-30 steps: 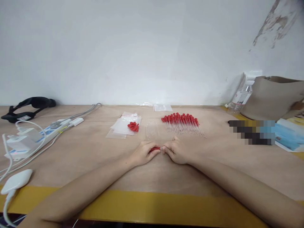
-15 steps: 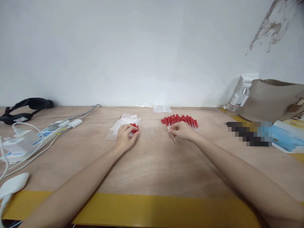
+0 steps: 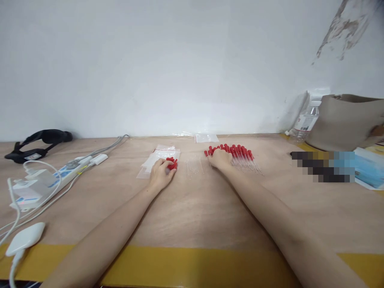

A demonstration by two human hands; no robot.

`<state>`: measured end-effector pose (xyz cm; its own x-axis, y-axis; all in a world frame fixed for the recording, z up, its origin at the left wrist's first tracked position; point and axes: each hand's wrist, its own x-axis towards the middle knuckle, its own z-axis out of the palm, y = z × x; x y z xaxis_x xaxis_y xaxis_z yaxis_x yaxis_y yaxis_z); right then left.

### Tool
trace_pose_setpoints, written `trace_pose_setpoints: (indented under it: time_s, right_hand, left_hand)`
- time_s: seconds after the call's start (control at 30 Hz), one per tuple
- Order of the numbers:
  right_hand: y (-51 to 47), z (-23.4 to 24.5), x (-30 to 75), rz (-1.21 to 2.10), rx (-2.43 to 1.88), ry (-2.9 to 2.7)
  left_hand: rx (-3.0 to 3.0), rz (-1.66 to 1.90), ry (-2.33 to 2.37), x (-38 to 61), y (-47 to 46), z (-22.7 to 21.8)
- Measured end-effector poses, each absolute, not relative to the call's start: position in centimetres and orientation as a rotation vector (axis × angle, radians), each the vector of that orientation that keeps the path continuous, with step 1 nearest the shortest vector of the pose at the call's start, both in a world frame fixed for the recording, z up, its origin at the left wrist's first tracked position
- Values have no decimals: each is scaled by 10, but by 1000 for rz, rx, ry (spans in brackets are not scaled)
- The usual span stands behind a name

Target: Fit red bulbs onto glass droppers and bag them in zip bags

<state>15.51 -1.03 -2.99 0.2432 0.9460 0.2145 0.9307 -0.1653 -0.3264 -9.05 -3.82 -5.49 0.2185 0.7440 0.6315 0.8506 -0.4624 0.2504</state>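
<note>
Red-capped tubes (image 3: 241, 153): lay packed side by side on the table (image 3: 186, 216), ahead and to your right, caps toward the wall and clear stems toward you.
Right hand (image 3: 220, 158): bent down over the row's left end, its fingertips hidden; whether you had hold of a tube there could not be told.
Loose red caps (image 3: 172, 162): sat in a small heap to your left, beside the flat clear bags (image 3: 151, 160).
Left hand (image 3: 160, 173): curled partway around that heap, thumb and fingers apart with red between them; a firm hold on any one cap could not be made out.
Bare clear tubes (image 3: 193, 167): lay thinly spread between your two hands, touched by neither.
Work at both groups: you seemed to be tending the row with your right while singling out a cap with your left.
Crowded row, slim stems: a next move appeared to call for a light fingertip pinch, leaving neighbouring pieces undisturbed.
Table's edges: a power strip (image 3: 60, 172) flanked you left, a bottle (image 3: 306, 122) right.
</note>
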Motion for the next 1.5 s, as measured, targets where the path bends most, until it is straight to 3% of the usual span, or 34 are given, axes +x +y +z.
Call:
trace_pose_setpoints:
  time_s: [1.5]
  right_hand:
    - [-25,-34,137,-81,-2027,-1917]
  left_hand:
    - [-2304,-1147,-1713,-88,-37,-55]
